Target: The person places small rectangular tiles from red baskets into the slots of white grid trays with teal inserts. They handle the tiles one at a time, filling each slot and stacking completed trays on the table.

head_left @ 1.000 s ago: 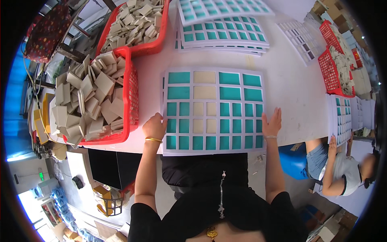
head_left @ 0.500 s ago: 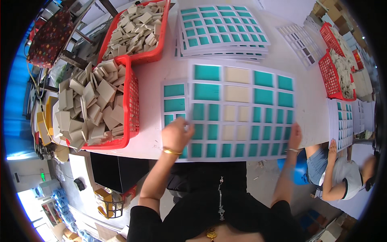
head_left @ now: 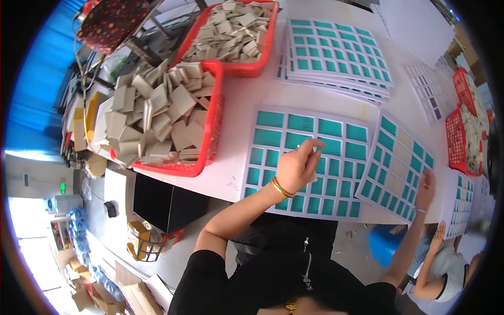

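Observation:
A white grid sheet (head_left: pixel 249 152) with teal windows lies flat on the table in front of me. Over it hovers my left hand (head_left: pixel 295 167), fingers curled closed; small pale bits show at the fingers, too little to name. To the right, a second grid sheet (head_left: pixel 390 165) is tilted and its left edge overlaps or borders the first. This one has a column of cream windows among teal ones. My right hand (head_left: pixel 426 190) grips its right edge, thumb and fingers partly hidden.
Two red plastic baskets (head_left: pixel 214 134) heaped with beige square tiles (head_left: pixel 181 100) stand at the left. A stack of teal grid sheets (head_left: pixel 338 52) lies at the back. More red baskets (head_left: pixel 457 142) are at the far right, where a co-worker's hand (head_left: pixel 438 236) touches another grid sheet (head_left: pixel 458 207).
The cream-columned sheet has moved right and turned, uncovering the teal sheet beneath. My left hand is off its edge and over the uncovered sheet. The whole view has shifted.

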Demonstrator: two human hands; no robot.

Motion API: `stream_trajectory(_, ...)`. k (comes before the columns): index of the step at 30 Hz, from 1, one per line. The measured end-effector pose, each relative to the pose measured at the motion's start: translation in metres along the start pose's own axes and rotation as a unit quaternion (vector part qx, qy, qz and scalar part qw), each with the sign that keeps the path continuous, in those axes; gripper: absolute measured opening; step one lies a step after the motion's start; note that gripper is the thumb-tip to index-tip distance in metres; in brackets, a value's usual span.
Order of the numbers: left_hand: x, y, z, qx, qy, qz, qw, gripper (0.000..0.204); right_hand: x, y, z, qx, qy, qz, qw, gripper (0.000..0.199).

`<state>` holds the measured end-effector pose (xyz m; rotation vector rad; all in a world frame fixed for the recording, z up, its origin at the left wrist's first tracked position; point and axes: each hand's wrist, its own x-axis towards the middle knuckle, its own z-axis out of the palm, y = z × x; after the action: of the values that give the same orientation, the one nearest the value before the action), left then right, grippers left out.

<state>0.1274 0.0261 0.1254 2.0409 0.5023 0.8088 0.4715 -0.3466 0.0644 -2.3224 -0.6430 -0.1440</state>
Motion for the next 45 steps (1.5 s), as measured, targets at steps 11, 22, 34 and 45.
stream_trajectory(11, 0.008, -0.011, -0.083, 0.019, 0.066, 0.006, 0.998, 0.022, -0.096, -0.356, 0.183, 0.4, -0.27, -0.246, 0.841, 0.034)
stream_trajectory(22, 0.07, -0.13, -0.257, 0.646, -0.075, -0.092, 0.754, 0.054, -0.065, -0.248, 0.206, 0.171, -0.328, -0.147, 0.917, 0.026)
stream_trajectory(34, 0.067, -0.157, -0.288, 0.5, 0.061, -0.05, 0.862, 0.03, -0.067, -0.26, 0.245, 0.152, -0.404, -0.187, 0.882, 0.019)
stream_trajectory(45, 0.057, -0.124, -0.268, -0.117, 0.214, -0.121, 0.962, 0.03, -0.081, -0.261, 0.249, -0.016, -0.228, -0.404, 0.886, 0.013)
